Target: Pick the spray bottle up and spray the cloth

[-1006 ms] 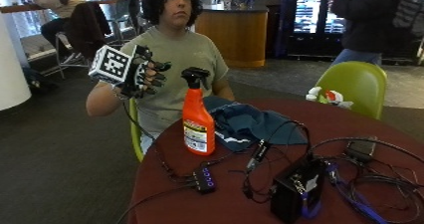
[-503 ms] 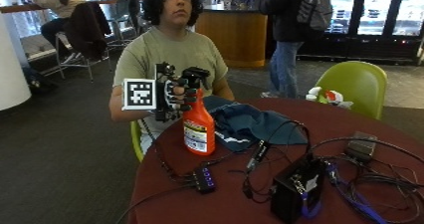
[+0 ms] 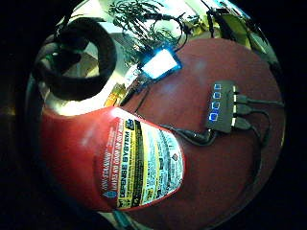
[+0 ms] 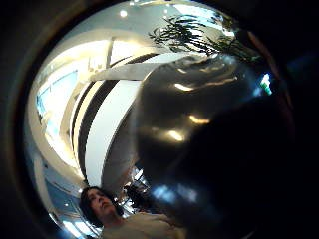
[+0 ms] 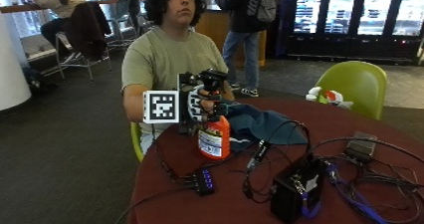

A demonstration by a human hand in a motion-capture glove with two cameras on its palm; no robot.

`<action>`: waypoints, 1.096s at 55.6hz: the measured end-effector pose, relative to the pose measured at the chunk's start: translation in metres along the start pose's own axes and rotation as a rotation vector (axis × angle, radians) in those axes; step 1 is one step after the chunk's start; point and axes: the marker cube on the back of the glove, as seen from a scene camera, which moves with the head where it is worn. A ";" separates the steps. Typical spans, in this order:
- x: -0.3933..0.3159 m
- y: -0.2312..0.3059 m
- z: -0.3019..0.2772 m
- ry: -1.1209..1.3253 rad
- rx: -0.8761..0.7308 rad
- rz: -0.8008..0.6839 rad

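One hand's doing it all: your gloved right hand (image 5: 199,103) is wrapped round the neck of the spray bottle (image 5: 214,134), upright on the table (image 5: 397,129). Cloth (image 5: 265,127) lies just beside it, opposite your palm, so aim the nozzle there.

Right hand (image 5: 202,102) at chest height, fingers curled.
Person seated at far-left side of bench, facing it. Right upper arm down by torso, forearm bent fwd & up, gloved hand raised in front of chest, fingers wrapped closed, back of hand toward left. Other hand not seen.
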 end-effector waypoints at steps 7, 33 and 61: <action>-0.005 -0.011 0.001 -0.056 0.034 0.088; -0.152 0.025 -0.037 0.296 -0.557 0.130; -0.097 0.088 0.082 1.110 -1.265 0.481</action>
